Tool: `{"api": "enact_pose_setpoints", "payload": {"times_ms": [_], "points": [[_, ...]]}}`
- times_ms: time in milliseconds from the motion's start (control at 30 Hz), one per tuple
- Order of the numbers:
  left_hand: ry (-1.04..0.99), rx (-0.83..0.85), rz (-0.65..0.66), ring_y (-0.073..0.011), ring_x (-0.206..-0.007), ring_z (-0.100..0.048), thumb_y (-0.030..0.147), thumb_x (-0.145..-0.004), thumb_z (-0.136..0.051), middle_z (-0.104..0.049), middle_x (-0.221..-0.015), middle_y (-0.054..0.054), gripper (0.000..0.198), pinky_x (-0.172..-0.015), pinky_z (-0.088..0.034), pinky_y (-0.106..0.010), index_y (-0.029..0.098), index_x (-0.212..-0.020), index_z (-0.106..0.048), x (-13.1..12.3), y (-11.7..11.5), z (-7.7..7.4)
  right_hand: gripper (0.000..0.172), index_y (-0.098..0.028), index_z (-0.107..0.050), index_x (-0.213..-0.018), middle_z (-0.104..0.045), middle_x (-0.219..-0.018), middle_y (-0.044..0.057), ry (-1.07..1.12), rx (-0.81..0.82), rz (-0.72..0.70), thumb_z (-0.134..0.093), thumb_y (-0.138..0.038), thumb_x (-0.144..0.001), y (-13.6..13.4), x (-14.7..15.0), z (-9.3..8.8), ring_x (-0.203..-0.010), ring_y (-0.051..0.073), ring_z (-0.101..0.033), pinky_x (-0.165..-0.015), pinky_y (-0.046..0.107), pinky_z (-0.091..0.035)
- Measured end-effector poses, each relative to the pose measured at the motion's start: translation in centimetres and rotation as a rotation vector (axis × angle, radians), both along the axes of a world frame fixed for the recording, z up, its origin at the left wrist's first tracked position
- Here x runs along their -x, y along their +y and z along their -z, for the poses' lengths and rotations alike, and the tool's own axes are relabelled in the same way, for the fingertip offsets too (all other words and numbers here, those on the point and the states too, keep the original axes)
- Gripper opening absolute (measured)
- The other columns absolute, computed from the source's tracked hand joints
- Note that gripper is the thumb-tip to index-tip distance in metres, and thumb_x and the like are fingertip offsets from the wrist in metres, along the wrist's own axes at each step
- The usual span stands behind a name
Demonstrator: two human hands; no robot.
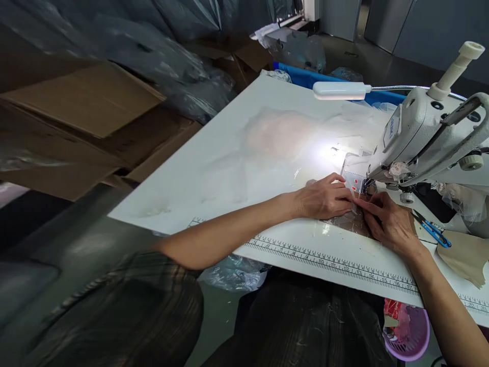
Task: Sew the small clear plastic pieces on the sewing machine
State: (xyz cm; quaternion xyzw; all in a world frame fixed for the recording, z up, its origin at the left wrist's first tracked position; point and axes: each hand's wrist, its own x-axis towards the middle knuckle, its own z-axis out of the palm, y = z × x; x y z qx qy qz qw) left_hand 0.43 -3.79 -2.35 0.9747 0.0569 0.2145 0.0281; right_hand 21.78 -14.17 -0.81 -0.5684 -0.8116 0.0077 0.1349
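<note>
A white sewing machine (414, 130) stands at the right of the table, its presser foot (364, 186) down by my fingertips. My left hand (324, 198) is closed on a thin piece of sheer whitish fabric (354, 205) just left of the foot. From the right, my right hand (391, 221) pinches the same fabric, thumb and index finger near the left fingertips. Small red marks show on the machine's plate beside the needle area. The fingers partly cover the fabric, so its full shape is hidden.
Blue thread snips (431, 229) and a beige piece (464, 255) lie right of my right hand, near a black phone-like object (433, 201). A printed ruler (324, 262) runs along the table's front edge. Cardboard boxes (87, 97) stand left; a purple basket (414, 339) sits below.
</note>
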Motion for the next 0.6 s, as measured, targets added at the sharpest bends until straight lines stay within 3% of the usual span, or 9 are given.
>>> {"api": "enact_pose_setpoints", "payload": {"times_ms": [200,300,400,600], "points": [[-0.005,-0.030,0.017,-0.0120,-0.085,-0.066,0.021,-0.101,-0.045,-0.074,-0.095,-0.001,0.028,-0.101,-0.047,-0.038,0.022,-0.086,-0.069,0.1,0.1,0.1,0.039,-0.033,-0.069,-0.125,-0.064,-0.099,0.009,-0.044,-0.008,0.036,-0.044,-0.030,-0.094,0.1,0.4,0.6,-0.066,0.015,-0.055,-0.044,0.024,-0.030],[0.009,-0.066,0.005,-0.0119,-0.083,-0.066,0.022,-0.100,-0.046,-0.074,-0.095,0.000,0.027,-0.103,-0.045,-0.040,0.023,-0.086,-0.069,0.1,0.1,0.1,0.039,-0.030,-0.069,-0.123,-0.065,-0.102,0.010,0.050,0.014,0.054,-0.043,-0.031,-0.095,0.0,0.2,0.7,-0.071,0.017,-0.060,-0.049,0.025,-0.038],[0.018,-0.115,0.021,-0.0123,-0.081,-0.065,0.021,-0.100,-0.045,-0.074,-0.091,0.000,0.029,-0.106,-0.043,-0.044,0.023,-0.084,-0.069,0.1,0.1,0.0,0.042,-0.025,-0.065,-0.129,-0.069,-0.103,0.010,0.248,0.067,0.121,-0.041,-0.035,-0.096,-0.2,-0.4,0.6,-0.080,0.019,-0.065,-0.065,0.030,-0.051],[0.032,-0.078,0.013,-0.0133,-0.080,-0.064,0.023,-0.099,-0.047,-0.074,-0.092,-0.002,0.028,-0.091,-0.046,-0.038,0.022,-0.083,-0.070,-0.1,0.2,-0.3,0.039,-0.021,-0.069,-0.120,-0.074,-0.099,0.010,0.474,0.112,0.242,-0.047,-0.038,-0.092,-0.3,-1.3,0.6,-0.088,0.023,-0.069,-0.077,0.036,-0.055]]}}
